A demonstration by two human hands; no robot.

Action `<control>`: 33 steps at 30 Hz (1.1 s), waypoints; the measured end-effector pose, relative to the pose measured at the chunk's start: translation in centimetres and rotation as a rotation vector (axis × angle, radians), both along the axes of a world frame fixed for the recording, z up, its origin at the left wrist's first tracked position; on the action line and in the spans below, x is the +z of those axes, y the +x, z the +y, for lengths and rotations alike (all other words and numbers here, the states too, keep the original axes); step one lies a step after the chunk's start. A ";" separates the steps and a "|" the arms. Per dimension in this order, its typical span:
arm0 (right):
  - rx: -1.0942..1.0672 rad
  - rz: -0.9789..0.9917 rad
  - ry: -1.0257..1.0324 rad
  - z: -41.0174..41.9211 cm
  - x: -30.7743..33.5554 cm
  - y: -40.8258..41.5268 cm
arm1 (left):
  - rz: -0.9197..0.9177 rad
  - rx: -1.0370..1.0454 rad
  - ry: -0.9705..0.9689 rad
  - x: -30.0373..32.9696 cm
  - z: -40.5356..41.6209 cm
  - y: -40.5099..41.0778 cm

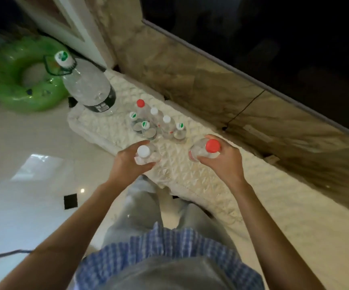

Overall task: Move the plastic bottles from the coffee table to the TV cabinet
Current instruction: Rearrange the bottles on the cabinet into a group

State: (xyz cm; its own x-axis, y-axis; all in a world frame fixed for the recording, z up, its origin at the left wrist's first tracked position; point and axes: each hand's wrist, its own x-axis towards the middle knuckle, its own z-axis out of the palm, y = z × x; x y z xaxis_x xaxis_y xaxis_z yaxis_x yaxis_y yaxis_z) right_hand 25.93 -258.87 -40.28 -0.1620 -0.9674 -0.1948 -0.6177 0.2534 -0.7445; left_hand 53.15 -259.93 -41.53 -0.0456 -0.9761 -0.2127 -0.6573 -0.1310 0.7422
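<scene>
A long low TV cabinet [190,176] draped in a cream quilted cover runs along a marble wall, under a big dark screen [273,49]. The floor is glossy white tile, and a green inflatable swim ring [8,84] lies at the far left. Over the cabinet's front part the person's left hand [127,162] curls round a clear plastic bottle with a white cap [143,151], and the right hand [221,158] grips a clear plastic bottle with a red cap [212,146]; whether either bottle touches the cover I cannot tell. Just beyond them a cluster of six small clear bottles [156,124] stands upright on the cabinet, and a large clear water jug [87,86] stands near its far end.
</scene>
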 end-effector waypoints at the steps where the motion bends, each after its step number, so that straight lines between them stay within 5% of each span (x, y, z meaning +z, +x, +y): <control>1: -0.043 0.012 0.003 0.1 -0.2 0.8 | 0.002 -0.058 0.011 -0.3 -1.1 0.9; 14: -0.443 0.137 0.111 2.0 -3.9 11.6 | -0.015 -0.611 -0.135 -4.7 -11.3 9.4; 25: -0.517 0.148 0.096 1.3 -12.1 14.4 | 0.007 -0.809 -0.178 -11.6 -11.6 6.1; 33: -0.554 0.132 0.069 -0.3 -18.3 14.3 | 0.064 -0.744 -0.130 -16.0 -12.7 3.5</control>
